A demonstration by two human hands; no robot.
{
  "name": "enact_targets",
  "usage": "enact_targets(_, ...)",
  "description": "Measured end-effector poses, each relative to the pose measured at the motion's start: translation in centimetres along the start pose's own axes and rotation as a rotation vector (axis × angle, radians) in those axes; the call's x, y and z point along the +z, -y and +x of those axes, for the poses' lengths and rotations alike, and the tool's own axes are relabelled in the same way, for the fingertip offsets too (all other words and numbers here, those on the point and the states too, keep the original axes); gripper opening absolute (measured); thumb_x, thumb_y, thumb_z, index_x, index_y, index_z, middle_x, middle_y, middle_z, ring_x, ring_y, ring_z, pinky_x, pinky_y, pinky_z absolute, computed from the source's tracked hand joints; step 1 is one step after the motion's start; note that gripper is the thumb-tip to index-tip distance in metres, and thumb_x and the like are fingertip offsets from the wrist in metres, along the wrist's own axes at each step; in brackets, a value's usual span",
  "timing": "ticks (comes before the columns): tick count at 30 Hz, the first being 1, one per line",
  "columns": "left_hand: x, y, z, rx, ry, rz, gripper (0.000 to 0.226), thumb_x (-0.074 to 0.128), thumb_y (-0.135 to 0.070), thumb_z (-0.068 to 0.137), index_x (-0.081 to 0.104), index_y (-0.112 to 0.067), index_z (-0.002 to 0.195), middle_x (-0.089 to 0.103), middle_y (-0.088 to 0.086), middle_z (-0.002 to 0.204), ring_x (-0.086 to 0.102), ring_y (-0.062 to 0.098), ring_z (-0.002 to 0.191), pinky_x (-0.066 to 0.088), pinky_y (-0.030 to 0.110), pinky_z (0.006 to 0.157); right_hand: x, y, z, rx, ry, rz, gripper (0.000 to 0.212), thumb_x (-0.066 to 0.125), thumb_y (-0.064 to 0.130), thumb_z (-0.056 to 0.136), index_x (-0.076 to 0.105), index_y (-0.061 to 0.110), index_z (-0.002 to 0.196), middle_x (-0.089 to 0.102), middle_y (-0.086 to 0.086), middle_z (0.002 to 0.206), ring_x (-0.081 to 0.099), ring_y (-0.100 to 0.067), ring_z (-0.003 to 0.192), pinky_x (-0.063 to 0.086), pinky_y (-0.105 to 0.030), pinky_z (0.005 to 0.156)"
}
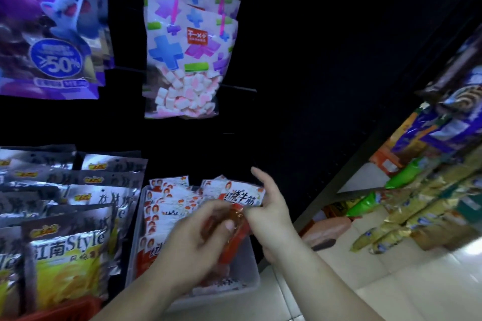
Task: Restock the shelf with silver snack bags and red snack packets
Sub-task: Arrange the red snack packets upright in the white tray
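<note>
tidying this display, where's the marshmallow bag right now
In the head view the marshmallow bag hangs upper centre, right of the purple bags and above the red snack packets.

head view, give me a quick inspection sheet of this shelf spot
surface: clear bin on the dark shelf
job's things: red snack packets standing in the bin; silver snack bags in rows to its left
clutter: red item at the bottom edge, too blurred to name
hands: left hand grips one red packet over the bin; right hand touches the rear packets, grip unclear
cables: nothing seen
surroundings: marshmallow bag and purple bags hang above; stocked aisle shelves to the right
</note>
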State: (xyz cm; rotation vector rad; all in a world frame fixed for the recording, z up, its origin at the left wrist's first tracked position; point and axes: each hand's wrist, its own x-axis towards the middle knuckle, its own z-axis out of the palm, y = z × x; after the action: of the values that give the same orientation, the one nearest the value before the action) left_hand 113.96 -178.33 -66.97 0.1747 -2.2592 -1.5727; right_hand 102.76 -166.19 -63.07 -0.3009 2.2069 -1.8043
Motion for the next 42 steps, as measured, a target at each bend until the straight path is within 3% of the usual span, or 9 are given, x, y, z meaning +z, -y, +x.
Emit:
enact_targets(2,-0.6,0.5,0.6,-0.071,-0.078,0.008,0.028,0.071,-0.034,0.091,0.062,-0.049,0.113,0.066,-0.025,0.113,0.064,0.001,0.105,0.058,0.036,0.090,-0.1,0.1,-0.1,0.020,0.078,-0.001,0.070,0.056,-0.020,0.083,0.066,0.041,0.116,0.078,-0.006,0.107,0.071,-0.023,0.093,0.051,-0.036,0.075)
enact_targets(8,-0.6,1.7,1.8,-0.217,-0.080,-0.144,0.036,0.063,0.006,0.094,0.071,-0.028,0.102,0.069,0.004,0.081,0.057,0.005,0.046,0.040,0.014,0.043,-1.9,0.1,0.5,0.004,0.122,-0.099,0.068,0.077,-0.003,0.085,0.058,0.041,0.133,0.073,-0.004,0.112,0.073,-0.016,0.092,0.058,-0.035,0.078)
enact_targets(13,-0.1,4.0,3.5,-0.127,-0.112,-0.061,0.037,0.062,0.003,0.094,0.072,-0.032,0.099,0.069,-0.010,0.092,0.062,-0.002,0.066,0.041,0.007,0.055,-1.5,-0.2,3.3,-0.109,0.075,-0.421,0.020,0.074,0.007,0.086,0.075,0.026,0.091,0.074,0.009,0.086,0.072,-0.012,0.079,0.059,-0.036,0.072)
enact_targets(17,0.5,7.4,3.5,-0.172,-0.068,-0.019,0.036,0.060,0.012,0.089,0.066,-0.022,0.079,0.067,-0.020,0.076,0.059,-0.002,0.065,0.039,0.010,0.056,-0.6,-3.1,5.8,-0.140,0.164,-0.609,0.033,0.071,0.002,0.080,0.067,0.031,0.064,0.064,0.020,0.060,0.056,0.009,0.059,0.044,-0.017,0.063)
enact_targets(23,1.0,11.1,2.0,-0.337,0.042,-0.083,0.031,0.074,-0.001,0.088,0.065,-0.029,0.101,0.064,-0.004,0.088,0.062,-0.005,0.068,0.048,0.013,0.063,-0.3,-8.5,6.2,0.047,0.422,-0.664,0.008,0.066,0.008,0.094,0.070,0.010,0.087,0.066,0.006,0.080,0.061,-0.004,0.075,0.047,-0.021,0.072)
enact_targets(32,2.9,12.9,0.9,-0.422,0.459,0.064,0.021,0.060,-0.040,0.099,0.073,-0.024,0.092,0.073,-0.003,0.083,0.068,0.015,0.079,0.057,0.037,0.080,-1.2,-10.0,5.7,0.204,0.651,-0.915,0.022,0.066,0.026,0.095,0.070,0.032,0.075,0.069,0.012,0.086,0.064,-0.007,0.089,0.054,-0.030,0.085)
enact_targets(35,2.7,12.8,1.2,-0.466,0.325,0.101,0.043,0.053,-0.053,0.101,0.074,-0.017,0.089,0.074,0.000,0.079,0.069,0.014,0.075,0.054,0.031,0.077,-0.5,-9.9,7.7,0.107,0.481,-0.850,0.011,0.065,0.026,0.098,0.069,0.035,0.093,0.071,0.006,0.109,0.066,-0.013,0.107,0.054,-0.036,0.100)
enact_targets(38,2.4,13.2,2.3,-0.398,0.112,0.184,0.014,0.060,-0.037,0.100,0.070,-0.028,0.102,0.071,-0.013,0.093,0.065,0.003,0.084,0.054,0.025,0.077,0.2,-10.4,9.5,0.088,0.378,-0.935,0.025,0.063,0.023,0.098,0.066,0.030,0.122,0.061,-0.003,0.137,0.065,-0.020,0.113,0.056,-0.033,0.093)
enact_targets(42,3.1,14.2,2.7,-0.446,0.090,0.100,0.024,0.066,-0.022,0.097,0.066,-0.032,0.118,0.066,-0.015,0.114,0.066,0.005,0.102,0.056,0.026,0.090,1.3,-13.1,10.1,0.203,0.371,-1.153,0.054,0.061,0.017,0.094,0.049,0.033,0.145,0.065,-0.003,0.128,0.067,-0.024,0.101,0.060,-0.035,0.081)
